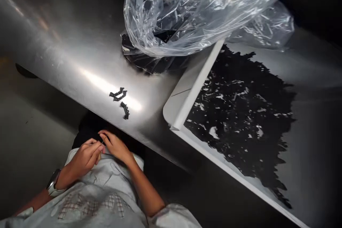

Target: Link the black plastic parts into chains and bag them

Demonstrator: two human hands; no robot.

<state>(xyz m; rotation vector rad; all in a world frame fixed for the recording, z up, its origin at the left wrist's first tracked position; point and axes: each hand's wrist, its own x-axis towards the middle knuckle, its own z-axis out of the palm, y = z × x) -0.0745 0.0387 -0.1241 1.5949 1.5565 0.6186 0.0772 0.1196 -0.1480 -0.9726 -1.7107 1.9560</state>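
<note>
Pinching a thin dark strand (104,139) between your left hand (82,158) and right hand (115,146), you have both sets of fingers closed on it, fingertips nearly meeting above your pale grey shirt (107,174). Grip close to the strand's end and steady your forearms against your body, so this fine piece doesn't bend. Past the near edge of the brushed stainless-steel tabletop (53,32) lie three small black curved notched pieces (119,94). Right of them sits a white-rimmed tray (195,89) of black scraps, and a crumpled clear plastic bag (181,10) lies toward the far edge.
</note>
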